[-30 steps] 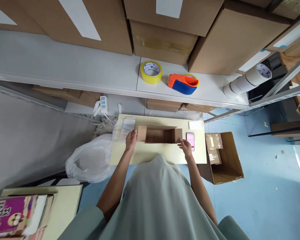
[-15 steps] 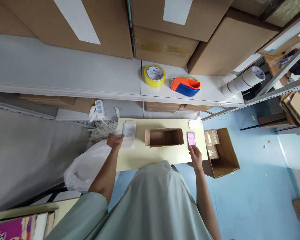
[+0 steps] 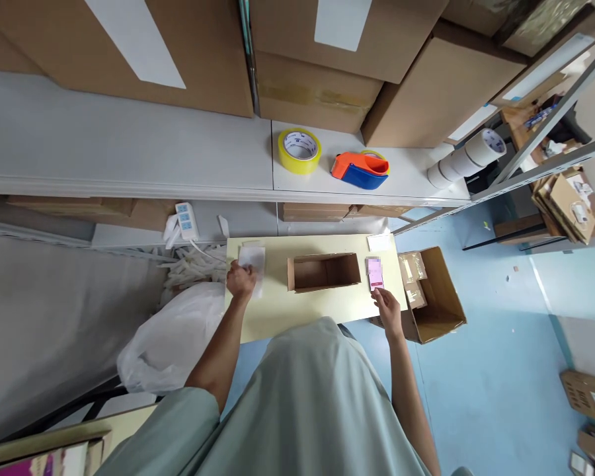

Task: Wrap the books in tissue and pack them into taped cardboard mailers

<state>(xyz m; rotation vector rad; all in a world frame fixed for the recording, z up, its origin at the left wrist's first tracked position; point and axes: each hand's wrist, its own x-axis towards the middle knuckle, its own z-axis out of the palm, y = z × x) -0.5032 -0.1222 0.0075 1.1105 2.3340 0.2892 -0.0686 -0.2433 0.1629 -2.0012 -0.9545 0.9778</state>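
Note:
An open brown cardboard box [image 3: 323, 272] stands in the middle of a small pale yellow table [image 3: 297, 311]. My left hand [image 3: 240, 279] rests closed on a white slip of paper [image 3: 254, 260] at the table's left end. My right hand [image 3: 387, 305] lies just below a phone with a pink screen [image 3: 375, 273] at the table's right end, its fingers reaching toward the phone's lower edge. Neither hand touches the box.
A white card [image 3: 379, 243] lies at the table's back right corner. On the shelf behind are a yellow tape roll [image 3: 299, 149], an orange and blue tape dispenser [image 3: 359, 169] and big cartons. An open carton [image 3: 431, 294] stands on the floor at right, a white plastic bag [image 3: 171, 337] at left.
Both hands have left the box's ends: the left went out to the paper slip, the right to the phone. The view has swung a little to the right.

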